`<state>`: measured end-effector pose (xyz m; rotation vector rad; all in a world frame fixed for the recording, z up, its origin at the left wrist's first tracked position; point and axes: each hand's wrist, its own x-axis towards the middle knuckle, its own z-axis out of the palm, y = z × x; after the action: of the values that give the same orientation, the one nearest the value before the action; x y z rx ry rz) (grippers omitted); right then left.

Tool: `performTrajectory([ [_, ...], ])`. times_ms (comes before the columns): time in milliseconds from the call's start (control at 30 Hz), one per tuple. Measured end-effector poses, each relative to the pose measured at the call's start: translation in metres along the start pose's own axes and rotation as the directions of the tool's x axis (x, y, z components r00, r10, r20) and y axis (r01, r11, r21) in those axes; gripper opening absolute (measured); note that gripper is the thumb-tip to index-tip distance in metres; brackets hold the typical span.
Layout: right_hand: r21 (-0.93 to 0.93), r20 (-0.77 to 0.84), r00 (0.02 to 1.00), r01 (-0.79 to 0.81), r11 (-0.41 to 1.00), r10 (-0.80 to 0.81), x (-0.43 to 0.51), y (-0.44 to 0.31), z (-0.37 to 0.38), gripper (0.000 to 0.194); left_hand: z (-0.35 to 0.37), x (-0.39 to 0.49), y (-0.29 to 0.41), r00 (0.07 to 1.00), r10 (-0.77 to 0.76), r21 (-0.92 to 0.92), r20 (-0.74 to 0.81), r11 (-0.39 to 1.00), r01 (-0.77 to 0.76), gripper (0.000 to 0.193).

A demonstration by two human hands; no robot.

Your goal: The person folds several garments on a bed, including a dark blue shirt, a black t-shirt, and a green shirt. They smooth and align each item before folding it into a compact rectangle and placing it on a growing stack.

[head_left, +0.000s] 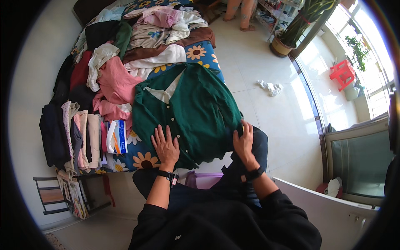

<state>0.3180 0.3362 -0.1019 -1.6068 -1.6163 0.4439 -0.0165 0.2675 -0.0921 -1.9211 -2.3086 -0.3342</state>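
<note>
A green button-front cardigan (200, 115) with white buttons lies spread on the flowered bed cover, its neck away from me and a white lining showing in the V-shaped opening. My left hand (166, 147) rests flat on its lower left front, fingers slightly spread. By the right sleeve, at the bed's edge above my knee, is my right hand (244, 139); thumb and fingers are apart with nothing seen between them. Whether those fingertips press on the sleeve is hard to tell. The cardigan's ribbed hem hangs towards my lap.
Folded clothes (84, 137) stand in a row at the left beside a blue-and-white box (120, 137). Loose pink clothing (115, 81) and a larger heap (156, 28) cover the far bed. Crumpled tissues (271, 88) lie on the tiled floor. Another person's legs (239, 14) stand beyond.
</note>
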Motion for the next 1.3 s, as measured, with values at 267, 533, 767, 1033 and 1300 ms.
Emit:
performTrajectory([
  [267,0.177,0.546,0.704,-0.627,0.759,0.454,0.052,0.054,-0.020,0.043,-0.031,-0.036,0.104,0.973,0.076,-0.621,-0.220,0.758,-0.199,0.044],
  [533,0.503,0.590,0.799,-0.478,0.720,0.118,0.030,-0.033,-0.043,0.047,-0.036,-0.047,0.220,0.998,0.044,-0.944,-0.055,0.324,-0.067,0.096],
  [767,0.445,0.710,0.702,-0.515,0.733,0.062,0.061,-0.046,-0.024,0.066,-0.014,-0.044,0.196,0.938,-0.224,-0.943,0.266,0.139,0.301,0.033],
  [1033,0.413,0.647,0.740,-0.544,0.730,0.185,0.170,-0.065,0.045,0.064,-0.017,-0.051,0.190,0.893,-0.173,-0.899,0.416,0.073,0.433,0.021],
  [1300,-0.038,0.550,0.819,-0.174,0.984,0.166,0.215,-0.071,0.092,0.053,0.003,-0.050,0.191,0.867,-0.143,-0.876,0.477,-0.156,0.456,0.022],
])
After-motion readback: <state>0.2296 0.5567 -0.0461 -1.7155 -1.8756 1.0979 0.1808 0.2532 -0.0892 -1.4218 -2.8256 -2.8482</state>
